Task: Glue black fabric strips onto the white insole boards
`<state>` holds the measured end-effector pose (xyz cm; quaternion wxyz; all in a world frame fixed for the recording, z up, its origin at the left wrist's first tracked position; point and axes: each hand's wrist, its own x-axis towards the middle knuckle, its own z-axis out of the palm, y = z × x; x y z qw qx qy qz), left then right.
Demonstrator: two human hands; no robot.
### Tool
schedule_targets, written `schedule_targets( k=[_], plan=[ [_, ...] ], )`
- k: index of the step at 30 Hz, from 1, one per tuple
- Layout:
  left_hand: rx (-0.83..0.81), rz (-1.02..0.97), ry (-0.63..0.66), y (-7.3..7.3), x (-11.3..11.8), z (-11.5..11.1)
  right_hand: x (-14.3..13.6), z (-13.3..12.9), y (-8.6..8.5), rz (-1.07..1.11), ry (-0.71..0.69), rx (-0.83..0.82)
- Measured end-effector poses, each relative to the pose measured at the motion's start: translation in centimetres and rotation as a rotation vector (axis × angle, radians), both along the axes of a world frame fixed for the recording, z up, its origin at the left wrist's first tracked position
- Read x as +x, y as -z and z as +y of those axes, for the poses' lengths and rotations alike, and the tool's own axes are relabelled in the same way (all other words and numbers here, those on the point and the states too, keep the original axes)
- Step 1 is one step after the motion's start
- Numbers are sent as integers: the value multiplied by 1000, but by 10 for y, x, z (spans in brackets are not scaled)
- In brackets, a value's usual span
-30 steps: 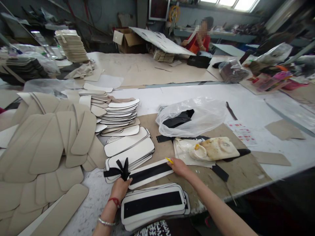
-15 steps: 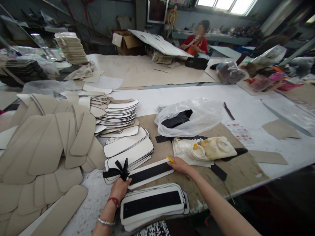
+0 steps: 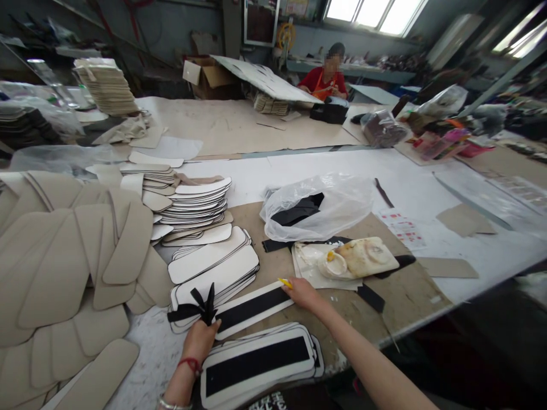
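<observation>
The view has swung slightly rightward, and the co-worker's hand (image 3: 337,91), raised a second ago, is now lowered.

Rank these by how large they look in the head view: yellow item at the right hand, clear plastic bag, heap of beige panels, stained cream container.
1. Heap of beige panels, by far
2. Clear plastic bag
3. Stained cream container
4. Yellow item at the right hand, a mere sliver
</observation>
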<state>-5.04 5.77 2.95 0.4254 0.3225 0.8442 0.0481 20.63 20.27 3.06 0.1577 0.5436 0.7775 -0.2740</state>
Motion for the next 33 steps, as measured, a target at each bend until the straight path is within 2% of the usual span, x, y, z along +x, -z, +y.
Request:
schedule_targets(
  k=[7, 13, 17, 22, 26, 30, 33],
  plan=[
    [0, 14, 16, 2, 1, 0, 1, -6, -4, -100, 66, 63],
    [20, 5, 8, 4, -1, -2, 18, -5, -15, -136, 151, 136],
    [52, -30, -46, 6, -2, -3, 23, -4, -16, -30, 150, 119],
    [117, -163, -206, 3, -3, -6, 15, -5, -11, 190, 91, 4],
    [205, -343, -337, -13, -6, -15, 13, -4, -22, 374, 105, -74],
    [347, -515, -415, -43, -13, -28, 13, -9, -56, 679, 281, -301],
    [431, -710, -512, -69, -17, -38, 13, -21, -85, 794, 427, -475]
  ],
)
